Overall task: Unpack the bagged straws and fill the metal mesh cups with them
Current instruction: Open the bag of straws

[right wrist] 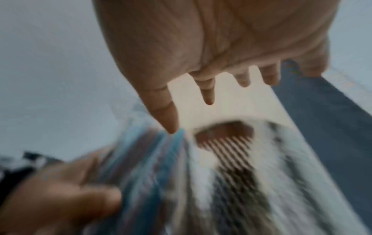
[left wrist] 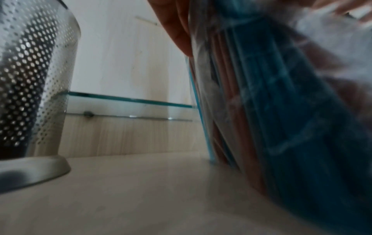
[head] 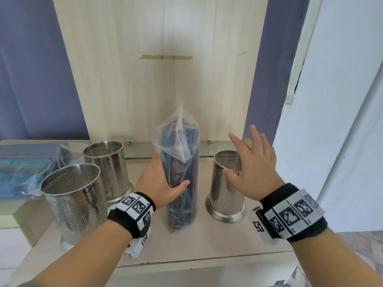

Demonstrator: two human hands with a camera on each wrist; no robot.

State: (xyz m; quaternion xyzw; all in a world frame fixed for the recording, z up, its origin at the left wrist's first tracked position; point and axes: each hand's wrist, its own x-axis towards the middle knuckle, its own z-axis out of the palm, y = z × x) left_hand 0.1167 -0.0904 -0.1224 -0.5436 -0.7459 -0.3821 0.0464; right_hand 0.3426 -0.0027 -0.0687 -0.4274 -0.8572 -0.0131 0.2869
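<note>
On the pale wood counter [head: 207,245], your left hand [head: 157,179] grips the upright bag of straws [head: 182,172] at centre, your right hand [head: 251,162] spread wide over the 3 o'clock mesh cup [head: 226,187], wood panel [head: 145,69] and purple wall [head: 31,69] at 12.

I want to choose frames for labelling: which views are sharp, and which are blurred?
Head view: mostly sharp, edges bent by the wide lens; bag of straws and left hand clear. Left wrist view: mesh cup fairly sharp, bag blurred. Right wrist view: heavily smeared, right hand soft.
</note>
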